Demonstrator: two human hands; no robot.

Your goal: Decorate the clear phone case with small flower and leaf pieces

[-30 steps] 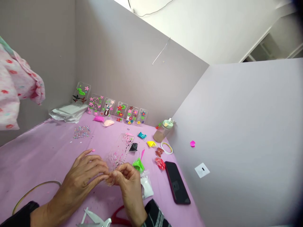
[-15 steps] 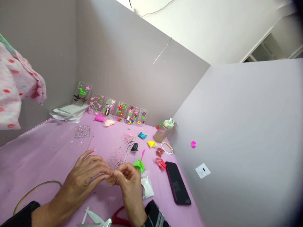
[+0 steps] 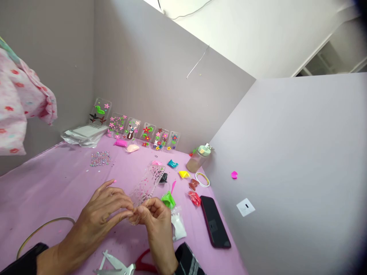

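A clear phone case (image 3: 147, 184) with small pink and dark markings slants up over the middle of the table. At its near end, my left hand (image 3: 107, 210) and my right hand (image 3: 157, 217) meet with thumbs and fingers pinched on the edge. The left index finger stretches out, and a small pink bit (image 3: 115, 181) shows at its tip. Whatever lies between the touching fingertips is hidden. Red-handled scissors (image 3: 122, 267) lie below my hands, with their blades open. Beside my right hand are a green clay packet (image 3: 168, 199) and a white clay packet (image 3: 178, 226).
Decorated clear cases (image 3: 146, 134) lean along the back wall. A rhinestone sheet (image 3: 100, 158) lies to the left. Red clay (image 3: 195, 198), a tape roll (image 3: 202, 179), a black phone (image 3: 215, 221) and a lidded bottle (image 3: 198, 157) line the right side. Patterned cloth (image 3: 25, 99) hangs at left.
The clear case has tilted slightly, its far end shifting a little to the right. Both hands keep nearly the same place and grip.
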